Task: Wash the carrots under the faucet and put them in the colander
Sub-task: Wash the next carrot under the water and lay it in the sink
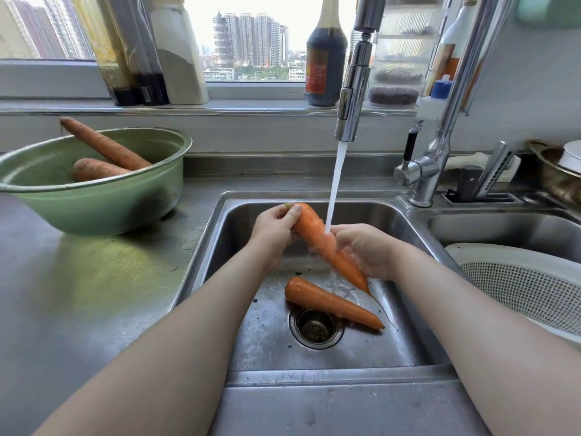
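**Carrots mid-wash at the sink**

The held carrot (317, 237), wet and bright orange, slants under the running faucet (352, 99), thick end up-left. A second carrot (330, 302) lies in the sink (393, 341) beside the drain (316, 325). Two dirty carrots (103, 146) lean in a green bowl (94, 202). The white colander (528, 278) sits at right.

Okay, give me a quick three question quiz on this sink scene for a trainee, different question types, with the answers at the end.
1. True or false: the faucet is turned off.
2. How many carrots lie in the green bowl? A) one B) two C) four
3. Fill in: while the left hand and right hand grip the held carrot, the loose carrot lies on the sink floor beside the ___.
Key: 1 false, water is running. 2 B. 3 drain.
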A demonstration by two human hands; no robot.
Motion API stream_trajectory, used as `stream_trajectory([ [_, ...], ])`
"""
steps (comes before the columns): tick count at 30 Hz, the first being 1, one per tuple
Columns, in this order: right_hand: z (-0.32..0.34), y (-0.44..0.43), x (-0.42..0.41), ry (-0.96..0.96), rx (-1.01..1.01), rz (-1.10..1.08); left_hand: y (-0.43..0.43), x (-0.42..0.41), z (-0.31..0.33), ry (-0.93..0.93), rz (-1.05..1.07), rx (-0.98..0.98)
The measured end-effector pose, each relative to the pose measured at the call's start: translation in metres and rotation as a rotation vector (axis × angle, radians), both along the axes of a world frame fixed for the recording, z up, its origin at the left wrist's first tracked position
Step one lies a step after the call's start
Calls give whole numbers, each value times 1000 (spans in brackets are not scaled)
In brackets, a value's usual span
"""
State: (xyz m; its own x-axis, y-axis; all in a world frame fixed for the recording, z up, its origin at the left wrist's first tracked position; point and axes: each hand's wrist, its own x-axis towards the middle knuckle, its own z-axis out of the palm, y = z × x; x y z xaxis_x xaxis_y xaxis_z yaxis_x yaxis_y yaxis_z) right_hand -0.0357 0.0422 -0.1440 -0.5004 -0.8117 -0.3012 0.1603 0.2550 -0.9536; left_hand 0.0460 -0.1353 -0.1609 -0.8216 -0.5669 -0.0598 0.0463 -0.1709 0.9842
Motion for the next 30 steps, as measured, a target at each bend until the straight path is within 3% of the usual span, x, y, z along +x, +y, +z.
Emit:
stream_trajectory([
  [5,-2,-6,5,62,86,-152,6,0,1,19,-54,-46],
  [22,-10,-9,0,20,59,-126,4,3,3,0,-52,-12],
  [26,-7,-16,10,115,30,-200,5,4,3,-12,-117,-81],
  [30,-1,-20,16,201,134,-273,10,6,7,-53,-202,-137],
])
